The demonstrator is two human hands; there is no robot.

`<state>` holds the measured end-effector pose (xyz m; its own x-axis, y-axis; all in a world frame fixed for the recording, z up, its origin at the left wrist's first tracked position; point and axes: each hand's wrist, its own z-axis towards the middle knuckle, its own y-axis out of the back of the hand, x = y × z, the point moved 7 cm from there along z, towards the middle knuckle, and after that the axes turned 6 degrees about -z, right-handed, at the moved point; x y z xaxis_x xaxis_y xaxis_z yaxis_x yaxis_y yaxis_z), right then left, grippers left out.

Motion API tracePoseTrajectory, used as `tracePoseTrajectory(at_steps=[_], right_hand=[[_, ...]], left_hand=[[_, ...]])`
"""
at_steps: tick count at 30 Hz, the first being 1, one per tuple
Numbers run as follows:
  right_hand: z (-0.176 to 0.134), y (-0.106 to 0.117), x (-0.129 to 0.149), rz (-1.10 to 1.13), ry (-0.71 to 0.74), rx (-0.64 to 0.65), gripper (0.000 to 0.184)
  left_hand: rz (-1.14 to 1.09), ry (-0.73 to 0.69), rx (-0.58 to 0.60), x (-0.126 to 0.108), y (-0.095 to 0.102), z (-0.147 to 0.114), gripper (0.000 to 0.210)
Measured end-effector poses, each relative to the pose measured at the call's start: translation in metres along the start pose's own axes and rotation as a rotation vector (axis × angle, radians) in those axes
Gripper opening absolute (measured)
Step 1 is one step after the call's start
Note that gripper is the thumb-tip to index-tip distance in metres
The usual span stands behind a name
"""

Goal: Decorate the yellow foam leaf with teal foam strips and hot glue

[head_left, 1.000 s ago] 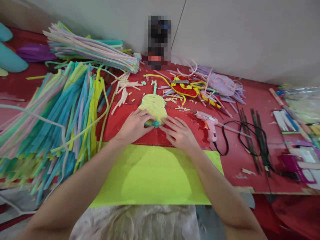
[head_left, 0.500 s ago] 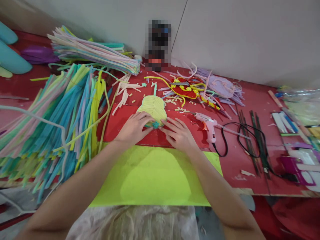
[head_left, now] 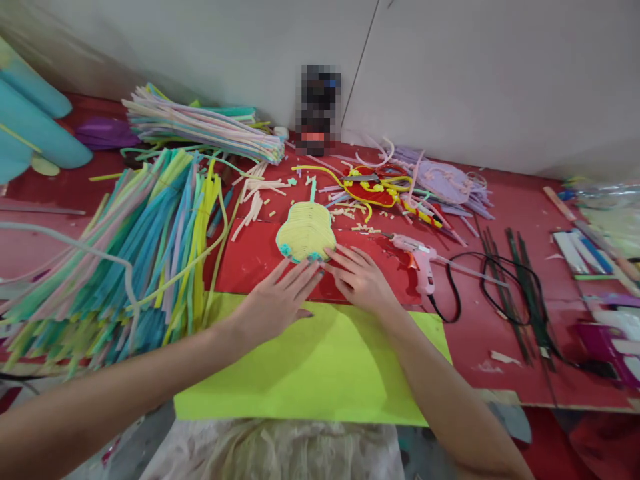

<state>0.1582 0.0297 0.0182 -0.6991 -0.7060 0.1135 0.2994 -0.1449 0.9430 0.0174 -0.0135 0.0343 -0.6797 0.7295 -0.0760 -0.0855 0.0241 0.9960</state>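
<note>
A pale yellow, pear-shaped craft piece of closely laid fuzzy stems lies flat on a red board. A mint-green stem rises from its top, and two teal flower-like bits sit along its bottom edge. My left hand lies with fingers stretched out, the fingertips at the lower edge by the right-hand teal bit. My right hand has its fingers extended too, the tips at the piece's lower right edge. Neither hand grasps anything that I can see.
Bundles of coloured pipe cleaners fill the left side. A pink glue gun with a black cord lies to the right. Behind are scissors, a red-and-yellow piece and cut scraps. A lime-green sheet covers the table's front.
My left hand has moved from the piece's left side down to its bottom edge and flattened out, uncovering a second teal bit. My right hand stays at the right edge. The view has shifted slightly.
</note>
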Motion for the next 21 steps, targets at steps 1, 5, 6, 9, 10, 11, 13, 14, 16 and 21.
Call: tracePoseTrajectory(at_steps=[1,5,6,9,10,11,13,14,16,21], right_hand=[[0.0,0.0,0.0,0.006,0.002,-0.005,0.036],[0.0,0.0,0.002,0.005,0.019,-0.02,0.024],[0.0,0.0,0.002,-0.003,0.02,-0.025,0.023],[0.001,0.001,0.002,-0.018,0.007,-0.021,0.029],[0.001,0.001,0.002,-0.017,0.0,-0.013,0.032],[0.002,0.001,0.002,-0.014,-0.008,-0.004,0.036],[0.003,0.002,0.002,-0.009,-0.021,0.008,0.04],[0.003,0.002,0.002,-0.006,-0.023,0.012,0.041],[0.004,0.002,0.002,-0.001,-0.025,0.021,0.041],[0.007,0.003,0.002,-0.005,-0.017,0.025,0.04]], left_hand=[[0.001,-0.047,0.0,-0.004,0.004,0.004,0.061],[0.001,-0.235,0.003,-0.009,0.014,0.017,0.058],[0.008,-0.252,0.005,-0.005,0.014,0.019,0.058],[0.034,-0.221,-0.001,0.012,0.007,0.017,0.061],[0.039,-0.196,-0.006,0.018,0.004,0.015,0.061],[0.042,-0.166,-0.009,0.024,0.0,0.013,0.062],[0.037,-0.116,-0.008,0.034,-0.006,0.007,0.063],[0.03,-0.101,-0.005,0.037,-0.009,0.004,0.064],[0.018,-0.096,0.002,0.041,-0.012,0.001,0.067],[-0.002,-0.129,0.044,0.041,-0.015,-0.002,0.07]])
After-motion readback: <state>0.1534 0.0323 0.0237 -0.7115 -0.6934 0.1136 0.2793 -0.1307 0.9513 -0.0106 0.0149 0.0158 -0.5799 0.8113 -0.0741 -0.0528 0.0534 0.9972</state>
